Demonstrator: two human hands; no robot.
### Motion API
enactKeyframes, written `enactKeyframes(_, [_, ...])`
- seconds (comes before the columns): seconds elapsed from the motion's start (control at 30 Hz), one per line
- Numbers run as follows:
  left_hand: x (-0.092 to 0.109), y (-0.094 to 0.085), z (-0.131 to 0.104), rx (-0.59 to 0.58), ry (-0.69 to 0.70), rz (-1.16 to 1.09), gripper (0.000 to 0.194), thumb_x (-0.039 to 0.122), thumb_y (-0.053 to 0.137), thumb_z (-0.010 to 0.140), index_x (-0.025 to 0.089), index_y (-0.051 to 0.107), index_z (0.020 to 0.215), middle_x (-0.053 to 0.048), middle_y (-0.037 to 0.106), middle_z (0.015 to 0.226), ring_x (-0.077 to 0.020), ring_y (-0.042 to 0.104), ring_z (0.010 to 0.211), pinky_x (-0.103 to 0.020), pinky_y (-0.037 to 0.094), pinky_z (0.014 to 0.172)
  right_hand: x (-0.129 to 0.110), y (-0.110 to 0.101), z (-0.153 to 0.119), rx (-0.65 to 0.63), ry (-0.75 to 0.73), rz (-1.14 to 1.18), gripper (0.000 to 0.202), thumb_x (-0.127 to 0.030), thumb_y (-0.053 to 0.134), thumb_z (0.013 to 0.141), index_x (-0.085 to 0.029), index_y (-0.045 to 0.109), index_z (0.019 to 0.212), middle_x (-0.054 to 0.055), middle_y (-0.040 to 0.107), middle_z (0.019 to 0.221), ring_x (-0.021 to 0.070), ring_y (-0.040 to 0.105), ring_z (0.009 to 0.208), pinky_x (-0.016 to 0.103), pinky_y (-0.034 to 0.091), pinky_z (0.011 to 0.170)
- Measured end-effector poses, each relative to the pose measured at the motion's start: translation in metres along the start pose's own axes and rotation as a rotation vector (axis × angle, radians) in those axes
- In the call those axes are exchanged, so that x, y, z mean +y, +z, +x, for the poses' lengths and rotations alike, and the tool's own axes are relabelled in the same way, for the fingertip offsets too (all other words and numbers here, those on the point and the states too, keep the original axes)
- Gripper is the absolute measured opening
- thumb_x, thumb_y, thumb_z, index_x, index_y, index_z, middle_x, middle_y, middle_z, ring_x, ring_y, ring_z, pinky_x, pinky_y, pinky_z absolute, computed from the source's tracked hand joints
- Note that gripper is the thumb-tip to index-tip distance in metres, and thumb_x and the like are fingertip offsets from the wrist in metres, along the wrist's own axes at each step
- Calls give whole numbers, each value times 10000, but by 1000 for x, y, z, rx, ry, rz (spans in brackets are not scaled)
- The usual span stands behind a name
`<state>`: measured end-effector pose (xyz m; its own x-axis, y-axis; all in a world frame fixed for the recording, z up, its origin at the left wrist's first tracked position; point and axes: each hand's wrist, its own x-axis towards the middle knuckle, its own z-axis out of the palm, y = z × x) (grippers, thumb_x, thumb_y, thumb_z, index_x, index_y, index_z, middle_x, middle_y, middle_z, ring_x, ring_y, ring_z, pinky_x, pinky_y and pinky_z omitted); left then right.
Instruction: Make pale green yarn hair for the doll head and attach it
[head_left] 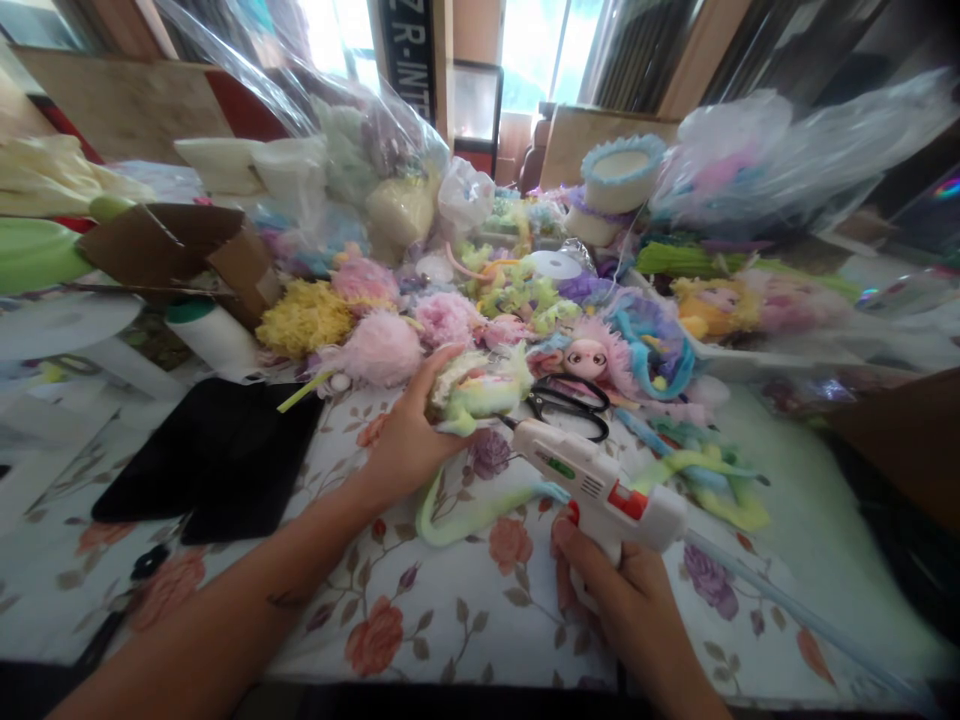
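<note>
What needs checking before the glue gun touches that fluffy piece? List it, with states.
1. Right hand grips the glue gun, finger at the red trigger: ok.
2. Left hand holds the fluffy pastel piece steady: ok.
3. Nozzle aimed at the piece, tip close beside it: ok; actual contact: cannot tell.
4. Left fingers out of the nozzle's line: not ok, they sit close beside it.
5. Glue hot and flowing: cannot tell.
6. Scissors lie just behind the nozzle, near the work spot: not ok.

Black-handled scissors (pixel 571 404) lie on the floral-clothed desk (pixel 450 610), a flat black pouch (pixel 217 455) to the left, fluffy pink pompoms (pixel 382 348) and a pink-haired doll (pixel 589 358) behind.
</note>
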<state>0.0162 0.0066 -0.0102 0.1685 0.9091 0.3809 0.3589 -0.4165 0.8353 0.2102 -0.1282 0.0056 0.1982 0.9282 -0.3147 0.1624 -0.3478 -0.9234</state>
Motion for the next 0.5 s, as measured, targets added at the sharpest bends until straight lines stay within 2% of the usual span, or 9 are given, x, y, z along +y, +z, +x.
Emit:
enactKeyframes(0.13, [2, -1, 0, -9, -11, -1, 841, 412, 822, 665, 353, 419, 1401, -33, 452, 1479, -289, 504, 1293, -426, 434, 1094, 1, -1, 1, -13, 6, -12, 476, -539, 577, 827, -178, 581, 516, 23, 536, 429, 100, 426, 361, 212, 299, 340])
enactKeyframes(0.3, [4, -1, 0, 1, -5, 2, 844, 405, 832, 653, 336, 431, 1393, -42, 470, 1465, -291, 499, 1298, -429, 409, 1115, -1, 0, 1, -7, 6, -1, 464, -536, 575, 827, -189, 547, 520, -3, 491, 411, 83, 379, 327, 211, 247, 319])
enactKeyframes(0.5, [2, -1, 1, 21, -1, -14, 855, 390, 846, 639, 334, 436, 1387, -41, 475, 1461, -295, 503, 1293, -445, 401, 1119, -3, 2, 1, 25, -21, 35, 350, -512, 604, 813, -179, 622, 710, -18, 533, 441, 77, 367, 310, 205, 243, 307])
